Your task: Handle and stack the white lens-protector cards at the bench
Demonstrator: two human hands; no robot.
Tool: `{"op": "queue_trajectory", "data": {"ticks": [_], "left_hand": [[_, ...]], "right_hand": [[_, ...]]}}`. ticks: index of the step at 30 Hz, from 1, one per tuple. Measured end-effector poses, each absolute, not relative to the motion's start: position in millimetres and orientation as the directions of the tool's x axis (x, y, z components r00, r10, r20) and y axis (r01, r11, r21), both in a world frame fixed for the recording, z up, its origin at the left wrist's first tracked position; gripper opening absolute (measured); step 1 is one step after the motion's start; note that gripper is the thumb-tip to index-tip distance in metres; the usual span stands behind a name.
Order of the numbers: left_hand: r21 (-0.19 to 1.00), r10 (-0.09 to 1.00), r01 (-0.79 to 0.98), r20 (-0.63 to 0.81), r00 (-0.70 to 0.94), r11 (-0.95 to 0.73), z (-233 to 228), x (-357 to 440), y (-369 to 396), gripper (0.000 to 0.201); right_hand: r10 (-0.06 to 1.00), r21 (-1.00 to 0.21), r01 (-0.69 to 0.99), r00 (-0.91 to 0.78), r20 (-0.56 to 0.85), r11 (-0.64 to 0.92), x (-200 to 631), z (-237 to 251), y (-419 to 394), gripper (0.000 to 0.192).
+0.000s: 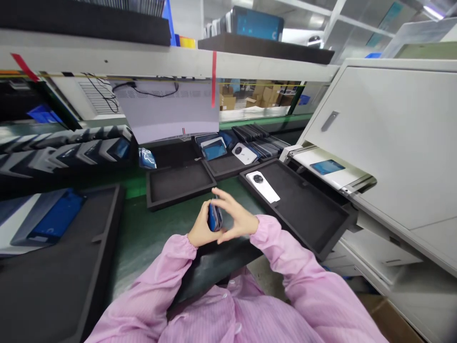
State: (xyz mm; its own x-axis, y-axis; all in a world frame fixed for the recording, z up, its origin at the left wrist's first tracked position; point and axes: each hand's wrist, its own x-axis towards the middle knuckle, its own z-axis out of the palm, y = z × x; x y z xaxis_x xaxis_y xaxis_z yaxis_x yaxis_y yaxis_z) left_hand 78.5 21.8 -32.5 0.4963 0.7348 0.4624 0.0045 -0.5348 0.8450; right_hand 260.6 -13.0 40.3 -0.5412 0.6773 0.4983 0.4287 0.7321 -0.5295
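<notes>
My left hand (201,230) is closed around a small stack of thin, glossy blue phone-sized panels (214,217), held on edge above the green table mat. At the right side of the stack, my right hand (236,216) curves around it, fingertips at its top end and thumb near its bottom. Whether these are whole phones or only covers, I cannot tell. A white phone back cover (263,186) with a round dark camera ring lies in the black tray (303,212) to the right of my hands.
Black trays (181,186) line the mat's far side, one holding a second white cover (244,153) and blue panels (214,149). Rows of panels (64,155) stand at left. A white machine (389,138) with a slot carrying a blue panel (327,166) occupies the right. A shelf (143,59) spans overhead.
</notes>
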Motion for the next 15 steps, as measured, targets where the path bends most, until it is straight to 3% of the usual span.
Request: {"op": "queue_trajectory", "data": {"ticks": [4, 10, 12, 14, 15], "left_hand": [[0.862, 0.720, -0.045, 0.450, 0.529, -0.505, -58.7, 86.2, 13.9, 0.092], [0.882, 0.783, -0.001, 0.419, 0.459, -0.471, -70.0, 94.3, 13.4, 0.093], [0.902, 0.821, -0.001, 0.392, 0.415, -0.431, -68.9, 87.0, 17.8, 0.099], [0.954, 0.918, -0.064, 0.299, 0.262, -0.293, -70.2, 77.3, 20.9, 0.109], [0.968, 0.961, -0.140, 0.228, 0.156, -0.207, -71.9, 73.5, 21.2, 0.111]], "right_hand": [[0.704, -0.635, 0.324, -0.456, 0.544, 0.701, 236.1, 7.6, -6.3, 0.068], [0.776, -0.743, 0.246, -0.318, 0.545, 0.622, 230.3, -4.9, 0.9, 0.068], [0.859, -0.849, 0.132, -0.101, 0.502, 0.512, 230.0, -5.0, 8.7, 0.060], [0.902, -0.898, -0.199, 0.274, 0.334, 0.392, 231.2, -4.1, 19.5, 0.057], [0.883, -0.844, -0.389, 0.430, 0.187, 0.368, 232.5, -3.2, 25.3, 0.055]]}}
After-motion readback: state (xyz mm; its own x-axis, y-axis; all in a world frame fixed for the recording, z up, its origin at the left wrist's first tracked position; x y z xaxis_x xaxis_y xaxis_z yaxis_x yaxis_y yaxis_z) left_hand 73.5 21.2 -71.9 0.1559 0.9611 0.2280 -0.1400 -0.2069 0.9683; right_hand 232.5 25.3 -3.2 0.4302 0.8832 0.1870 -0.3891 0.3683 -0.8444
